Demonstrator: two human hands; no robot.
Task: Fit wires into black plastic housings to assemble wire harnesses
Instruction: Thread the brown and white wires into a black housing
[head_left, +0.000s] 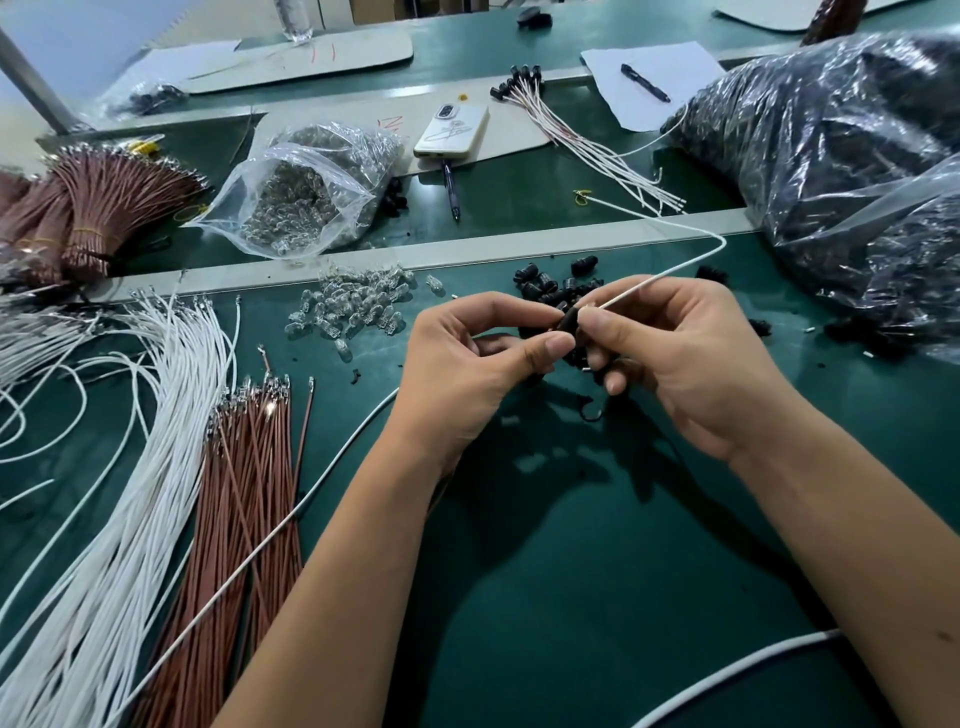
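My left hand (470, 364) pinches a small black plastic housing (567, 320) between thumb and fingers above the green table. My right hand (675, 353) pinches a white wire (680, 267) just behind its tip, and the tip meets the housing. That wire arcs back and away toward a yellow band. Loose black housings (550, 286) lie just beyond my fingers. White wires (150, 415) and brown wires (249, 467) lie fanned out at the left.
Clear glass bulbs (358, 306) are scattered behind my left hand, with a bag of them (296, 202) further back. A large bag of black parts (841, 171) fills the right. Finished harnesses (571, 135), a phone (452, 130) and pens lie at the back.
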